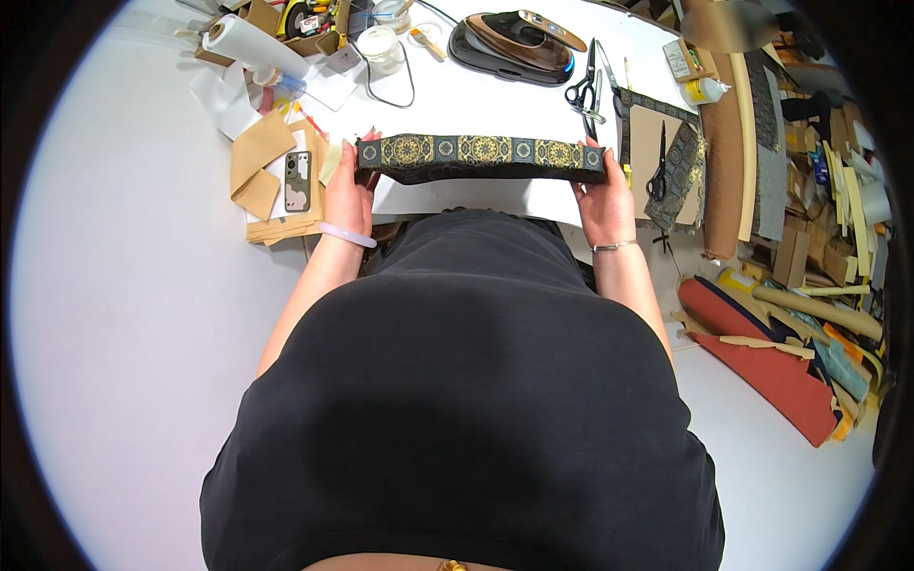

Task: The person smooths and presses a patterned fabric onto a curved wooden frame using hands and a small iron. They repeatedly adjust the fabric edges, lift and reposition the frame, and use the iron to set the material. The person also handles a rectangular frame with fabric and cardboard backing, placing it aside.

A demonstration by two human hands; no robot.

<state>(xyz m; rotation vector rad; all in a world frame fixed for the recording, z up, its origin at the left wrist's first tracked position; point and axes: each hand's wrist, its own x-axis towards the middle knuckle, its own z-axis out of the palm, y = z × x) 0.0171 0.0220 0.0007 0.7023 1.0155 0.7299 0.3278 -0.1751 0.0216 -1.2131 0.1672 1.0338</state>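
A long piece covered in black and gold patterned fabric [486, 150] spans the gap between my hands, its narrow patterned side facing up. It is held above the near edge of the white table [447, 114]. My left hand [352, 190] grips its left end, and my right hand [606, 200] grips its right end. Below the patterned strip the piece looks dark, and its underside is hidden. Just right of my right hand lies a board with the same patterned fabric [657, 133], with black scissors [658, 176] on top.
A clothes iron [519, 43] rests on its base at the back, beside large black shears [590, 90]. Left are brown paper envelopes [259, 162], a phone [297, 181], a white roll [252, 46] and a white jar [381, 48]. Fabric rolls [725, 162] and scraps crowd the right.
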